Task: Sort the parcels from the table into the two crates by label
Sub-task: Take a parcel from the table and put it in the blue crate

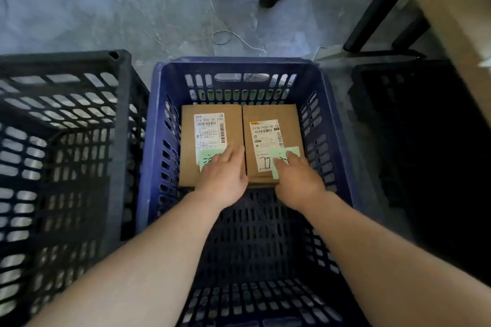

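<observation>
Against the far wall of the blue crate (239, 62), 2 parcels are laid side by side, edges touching. The left parcel (191, 141) is pressed by the left hand (221, 178), fingers spread flat, nothing gripped. The right parcel (289, 119) is held down the same way by the right hand (297, 180), with fingertips on its green slip (292, 152). Placement looks nearly done. Both should be nudged square to the far wall, labels kept up, so the near end is left free. A black crate (122, 114) is set just beside, at the left.
</observation>
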### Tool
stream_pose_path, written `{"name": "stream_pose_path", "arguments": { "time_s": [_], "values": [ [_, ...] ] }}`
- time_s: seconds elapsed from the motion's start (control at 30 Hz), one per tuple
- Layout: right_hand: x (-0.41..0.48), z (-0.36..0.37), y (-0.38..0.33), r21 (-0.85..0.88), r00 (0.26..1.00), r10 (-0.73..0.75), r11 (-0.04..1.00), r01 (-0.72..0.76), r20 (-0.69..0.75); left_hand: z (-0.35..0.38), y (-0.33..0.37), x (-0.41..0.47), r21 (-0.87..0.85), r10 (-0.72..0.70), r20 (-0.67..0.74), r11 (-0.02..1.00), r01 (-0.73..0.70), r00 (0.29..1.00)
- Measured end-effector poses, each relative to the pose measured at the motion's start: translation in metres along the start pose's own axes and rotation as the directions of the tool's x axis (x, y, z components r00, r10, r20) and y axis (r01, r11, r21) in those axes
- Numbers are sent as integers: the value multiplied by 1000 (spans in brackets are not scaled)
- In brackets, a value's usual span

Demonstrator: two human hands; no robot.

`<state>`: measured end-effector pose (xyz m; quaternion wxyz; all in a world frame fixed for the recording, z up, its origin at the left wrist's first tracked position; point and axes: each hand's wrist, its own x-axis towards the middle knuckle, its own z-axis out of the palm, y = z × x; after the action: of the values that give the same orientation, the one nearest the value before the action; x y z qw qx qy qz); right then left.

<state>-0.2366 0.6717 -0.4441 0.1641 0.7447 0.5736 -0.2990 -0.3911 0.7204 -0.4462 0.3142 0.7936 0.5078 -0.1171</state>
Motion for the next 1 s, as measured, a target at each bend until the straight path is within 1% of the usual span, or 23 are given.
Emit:
{"name": "stream_pose_path", "arguments": {
  "time_s": [0.07,0.17,0.3,0.4,0.53,0.73,0.9,1.0],
  "values": [
    [-30,-1,-9,-11,999,-16,1000,15,-52,-6,2,-25,54,1,-5,999,0,1000],
    [-78,-6,-22,-26,995,-6,1000,3,-98,-12,9,-68,120,0,27,993,-3,1000],
    [-145,-20,-34,-21,979,38,999,-43,-199,-25,23,-128,236,23,35,971,-31,999],
    [-197,-33,-41,-25,961,94,994,-104,-262,-42,35,-170,285,38,35,957,-46,999],
    [-265,-49,-48,5,931,180,982,-188,-317,-68,57,-221,320,134,-9,939,-124,991],
    [-354,-60,-42,47,871,317,945,-324,-376,-85,100,-279,363,300,-7,889,-277,954],
    [-423,-57,-23,123,796,456,886,-447,-397,-85,144,-314,419,451,-18,814,-403,892],
    [-462,-55,-10,140,751,502,858,-494,-429,-80,170,-335,440,529,-37,770,-462,848]
  ]
}}
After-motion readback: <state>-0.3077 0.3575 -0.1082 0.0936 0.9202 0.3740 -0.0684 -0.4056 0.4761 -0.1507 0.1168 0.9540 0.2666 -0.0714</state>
